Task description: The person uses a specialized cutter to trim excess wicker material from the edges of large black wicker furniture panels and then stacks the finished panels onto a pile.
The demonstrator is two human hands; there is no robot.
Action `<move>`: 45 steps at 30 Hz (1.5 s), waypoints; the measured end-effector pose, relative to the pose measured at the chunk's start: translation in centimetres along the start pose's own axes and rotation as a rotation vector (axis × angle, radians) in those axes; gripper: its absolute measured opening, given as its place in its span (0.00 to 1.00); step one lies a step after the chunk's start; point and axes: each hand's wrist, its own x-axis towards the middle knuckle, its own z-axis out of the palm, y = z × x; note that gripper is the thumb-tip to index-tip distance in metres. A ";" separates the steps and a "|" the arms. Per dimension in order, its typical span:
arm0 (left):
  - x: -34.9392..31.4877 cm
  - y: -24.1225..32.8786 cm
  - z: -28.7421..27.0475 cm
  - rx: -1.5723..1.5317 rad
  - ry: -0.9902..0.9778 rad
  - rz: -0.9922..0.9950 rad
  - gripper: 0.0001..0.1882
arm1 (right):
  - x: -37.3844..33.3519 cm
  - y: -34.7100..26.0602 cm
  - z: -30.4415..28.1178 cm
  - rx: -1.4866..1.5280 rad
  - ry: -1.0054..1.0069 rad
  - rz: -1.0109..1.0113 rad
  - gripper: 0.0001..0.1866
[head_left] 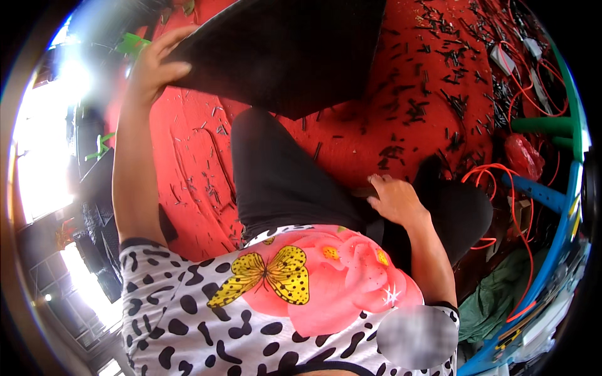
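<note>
L hand (pixel 153 66) clamped on edge of flat, angular blk sheet (pixel 282 50), over wrinkled red cloth (pixel 351 145) w/ thin blk scraps (pixel 417 111). R hand (pixel 399 200) nr trousers (pixel 282 175), grip unclear. Crumpled plastic bag (pixel 525 156) far R, contents unclear.

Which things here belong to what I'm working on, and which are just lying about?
Apparently part of the job:
black sheet, its edge gripped by the left hand
red cloth under it

Apparently just lying about:
black scraps strewn on the cloth
red plastic bag
orange cord
</note>
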 end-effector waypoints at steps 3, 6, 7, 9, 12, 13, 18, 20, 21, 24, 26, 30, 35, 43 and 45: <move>-0.1 -1.3 -0.3 -0.023 0.062 -0.014 0.39 | 0.3 0.4 0.7 0.183 0.095 -0.072 0.22; -1.8 0.1 -1.7 0.135 0.247 -0.019 0.46 | 1.0 -1.3 -1.2 0.296 -0.054 -0.021 0.22; -2.5 0.5 -1.9 0.251 0.308 -0.009 0.46 | 1.3 -1.8 -2.3 0.331 -0.087 0.022 0.22; -3.0 1.2 0.5 0.197 0.462 -0.039 0.40 | 1.5 -1.6 -1.9 0.319 -0.124 0.053 0.23; -2.4 1.8 -1.1 0.076 0.238 -0.034 0.27 | 4.3 -1.3 -4.2 0.818 -0.082 0.337 0.18; -1.9 2.0 -0.9 -0.012 0.204 -0.077 0.26 | 3.9 0.0 -2.8 1.065 0.130 0.411 0.16; -2.3 2.1 -3.6 -0.005 -0.028 -0.281 0.30 | 5.1 0.1 -17.4 1.280 0.646 0.557 0.23; -3.2 1.1 -4.0 0.067 -0.066 -0.319 0.29 | 8.9 -3.2 -25.6 1.218 0.767 0.406 0.30; -3.3 0.9 -4.5 0.050 -0.094 -0.374 0.27 | 11.6 -5.5 -29.7 1.144 0.741 0.312 0.33; -4.7 -0.6 -5.3 0.106 -0.011 -0.345 0.26 | 21.7 -13.7 -35.4 0.826 0.594 0.142 0.37; -5.0 -1.4 -5.6 0.047 -0.014 -0.415 0.26 | 27.4 -16.5 -34.3 0.454 0.485 0.181 0.37; -6.0 -3.5 -5.1 -0.056 0.038 -0.324 0.23 | 29.6 -17.2 -32.5 0.031 0.470 0.178 0.28; -5.7 -2.1 -3.2 -0.057 0.013 -0.264 0.22 | 28.7 -15.5 -31.5 -0.308 0.558 0.357 0.26; -5.5 -2.0 -4.3 -0.043 -0.012 -0.270 0.23 | 28.8 -15.9 -31.7 -0.344 0.587 0.264 0.22; -4.5 -1.7 -3.8 -0.058 0.002 -0.240 0.23 | 28.0 -15.7 -33.1 -0.246 0.489 0.410 0.19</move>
